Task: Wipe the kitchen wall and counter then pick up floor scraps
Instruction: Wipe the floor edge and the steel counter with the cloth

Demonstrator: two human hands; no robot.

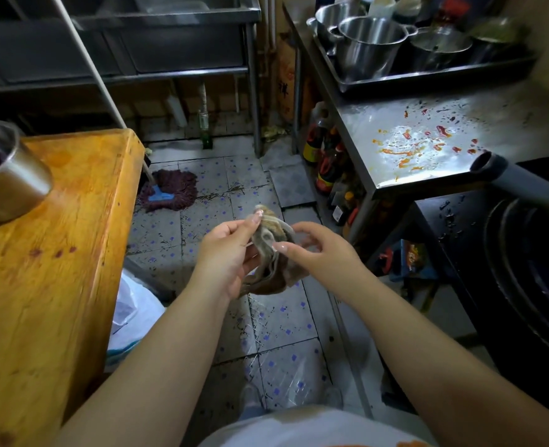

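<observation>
Rag (268,250) bunched between left hand (226,253) and right hand (315,250), both pinching it; best refolded flat before wiping sauce-spattered counter (427,146) rightward.

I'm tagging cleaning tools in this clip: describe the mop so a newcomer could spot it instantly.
Start at the orange wooden table on the left. Beside its far corner, on the tiled floor, lies the mop, its pale handle slanting up toward the upper left. Its shaggy maroon head with a blue clip sets it apart from the brown rag in the hands.
</observation>
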